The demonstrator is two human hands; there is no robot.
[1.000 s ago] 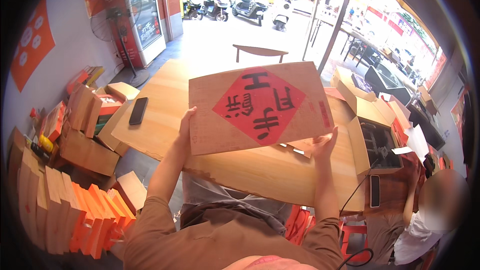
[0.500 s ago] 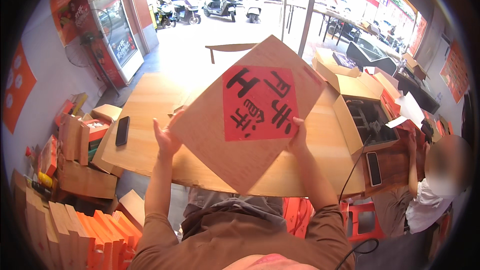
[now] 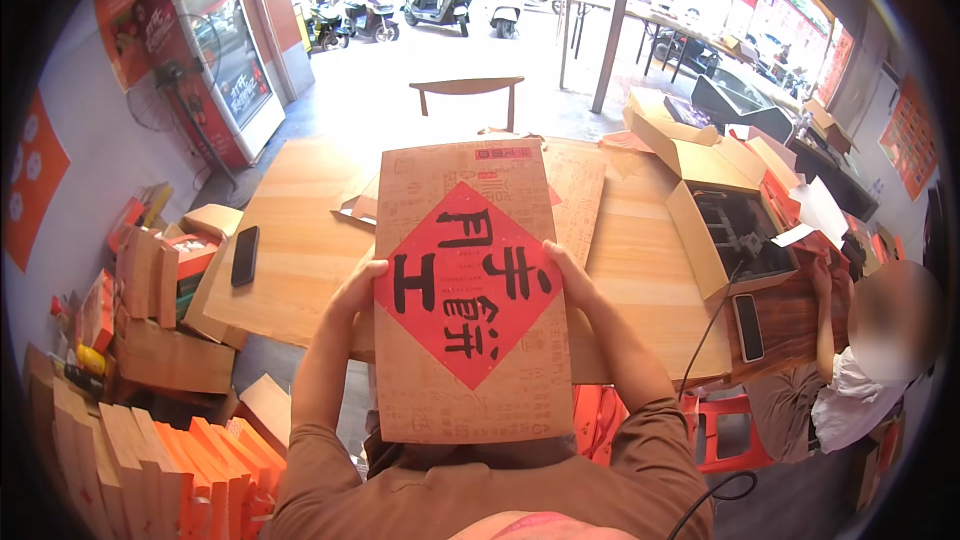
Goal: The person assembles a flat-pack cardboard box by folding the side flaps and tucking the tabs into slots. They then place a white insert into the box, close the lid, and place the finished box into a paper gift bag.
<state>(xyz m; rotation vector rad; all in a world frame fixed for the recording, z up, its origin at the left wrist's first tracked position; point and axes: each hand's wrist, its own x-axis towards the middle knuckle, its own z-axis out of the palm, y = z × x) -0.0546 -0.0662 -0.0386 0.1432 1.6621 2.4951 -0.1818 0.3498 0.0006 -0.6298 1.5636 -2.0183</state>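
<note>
Between my two hands I hold a flat brown cardboard box [image 3: 475, 165], raised over the near edge of the wooden table [image 3: 640, 280]. Faint printing covers its upper face, and a red diamond-shaped label [image 3: 425, 240] with black brush characters sits in the middle. My left hand [image 3: 358, 290] grips the left side, with its thumb on the face. Along the right side my right hand [image 3: 568, 275] does the same, its thumb at the label's right corner. The undersides of the box and most fingertips are hidden. Another brown cardboard piece [image 3: 583, 202] lies on the table behind it.
A dark phone [image 3: 245, 256] lies on the table's left. At right, an opened carton [image 3: 690, 240] holds dark items, near another phone [image 3: 747, 328] and a seated person [image 3: 860, 400]. Stacked cardboard boxes [image 3: 175, 355] stand at lower left. A wooden chair [image 3: 467, 87] is beyond the table.
The box has turned from a slanted, corner-up pose to nearly straight and has come closer to me. Printing now shows on its face. Both hands have shifted with it along its sides.
</note>
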